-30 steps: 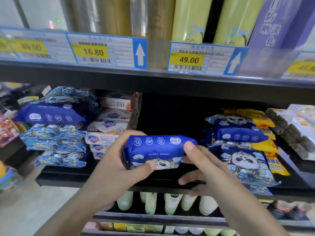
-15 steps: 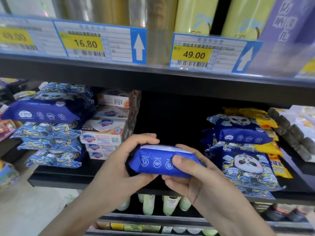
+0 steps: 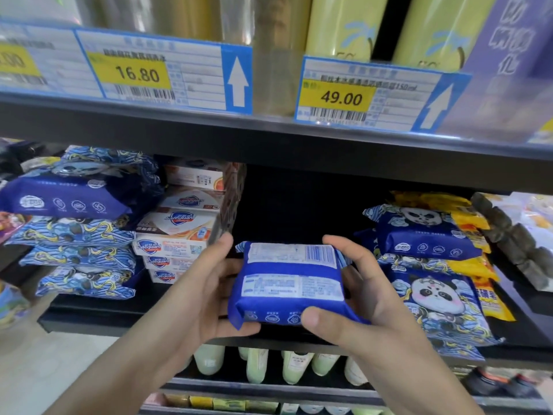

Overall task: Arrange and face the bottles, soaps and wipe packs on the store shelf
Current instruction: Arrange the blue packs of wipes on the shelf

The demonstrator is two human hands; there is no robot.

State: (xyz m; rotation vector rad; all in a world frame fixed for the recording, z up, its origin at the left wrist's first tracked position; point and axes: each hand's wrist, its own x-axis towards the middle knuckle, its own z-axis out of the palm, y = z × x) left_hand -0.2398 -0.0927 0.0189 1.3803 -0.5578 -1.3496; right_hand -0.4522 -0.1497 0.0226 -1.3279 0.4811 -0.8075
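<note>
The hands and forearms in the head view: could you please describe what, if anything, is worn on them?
Both are bare. The left hand and right hand show no gloves, rings, watch or bracelet, and no sleeve covers either forearm as far as the picture's lower edge. The nails look short and unpainted.

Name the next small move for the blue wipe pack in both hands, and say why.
Probably set the wipe pack down in the dark gap behind it. Left hand and right hand grip its ends level in front of that gap, between the soap boxes and panda packs.
</note>
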